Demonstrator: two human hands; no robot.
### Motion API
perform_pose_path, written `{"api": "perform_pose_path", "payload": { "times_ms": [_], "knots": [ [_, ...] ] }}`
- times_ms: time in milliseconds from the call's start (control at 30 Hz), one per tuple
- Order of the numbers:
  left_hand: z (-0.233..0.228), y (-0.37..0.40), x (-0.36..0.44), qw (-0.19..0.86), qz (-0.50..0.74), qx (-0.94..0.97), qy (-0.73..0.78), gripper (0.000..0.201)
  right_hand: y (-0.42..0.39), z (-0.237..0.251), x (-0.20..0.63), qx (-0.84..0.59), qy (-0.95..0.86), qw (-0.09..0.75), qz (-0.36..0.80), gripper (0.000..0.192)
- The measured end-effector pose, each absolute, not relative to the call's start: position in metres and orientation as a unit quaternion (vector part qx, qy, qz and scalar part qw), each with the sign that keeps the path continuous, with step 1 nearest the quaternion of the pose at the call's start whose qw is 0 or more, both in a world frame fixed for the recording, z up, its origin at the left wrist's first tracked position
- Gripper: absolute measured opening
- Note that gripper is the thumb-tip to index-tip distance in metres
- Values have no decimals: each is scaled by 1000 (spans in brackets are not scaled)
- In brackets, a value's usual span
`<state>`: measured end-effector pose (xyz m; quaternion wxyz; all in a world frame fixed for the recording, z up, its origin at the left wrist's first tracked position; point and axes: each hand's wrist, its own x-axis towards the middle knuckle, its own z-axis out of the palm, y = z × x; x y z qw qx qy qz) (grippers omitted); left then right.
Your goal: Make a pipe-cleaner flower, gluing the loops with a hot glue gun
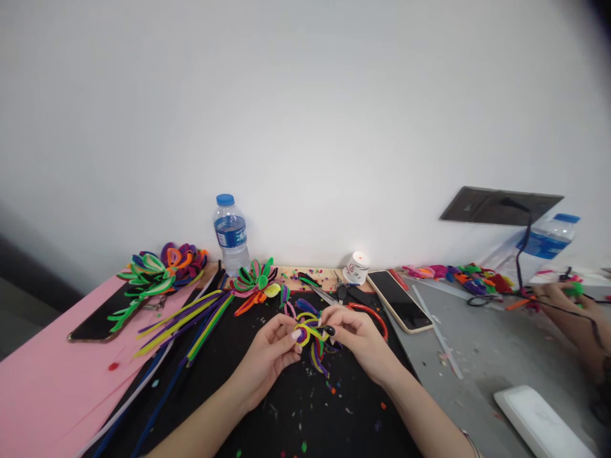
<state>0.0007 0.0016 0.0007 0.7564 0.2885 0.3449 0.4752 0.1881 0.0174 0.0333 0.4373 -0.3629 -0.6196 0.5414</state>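
Observation:
Over the black mat, my left hand (279,346) pinches one side of a looped yellow and purple pipe cleaner piece (315,350). From the other side my right hand (351,334) grips the same piece between thumb and fingers. Its purple and yellow ends hang below the hands. A finished-looking pipe cleaner flower (258,280) with green and pink loops lies beyond my left hand. Scissors with red handles (372,312) rest just past my right hand, partly hidden. Loose yellow, purple and green pipe cleaners (186,327) fan out to the left.
A water bottle (231,238), a white paper cup (356,268) and a phone (400,301) stand or lie near the wall. More pipe cleaner flowers (162,273) cover a second phone on pink board (42,375). At right are another person's hands (568,312) and a white device (541,420).

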Motion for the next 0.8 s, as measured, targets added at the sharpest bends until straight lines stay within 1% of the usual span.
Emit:
{"api": "perform_pose_path", "payload": {
  "times_ms": [300,500,800],
  "knots": [
    [0,2,1,753,489,281,339,19,16,32,184,-379,-629,426,529,14],
    [-2,2,0,748,499,264,349,23,15,27,180,-397,-614,444,518,17],
    [-3,3,2,749,511,231,353,27,11,21,173,-404,-598,454,523,15]
  ]
}}
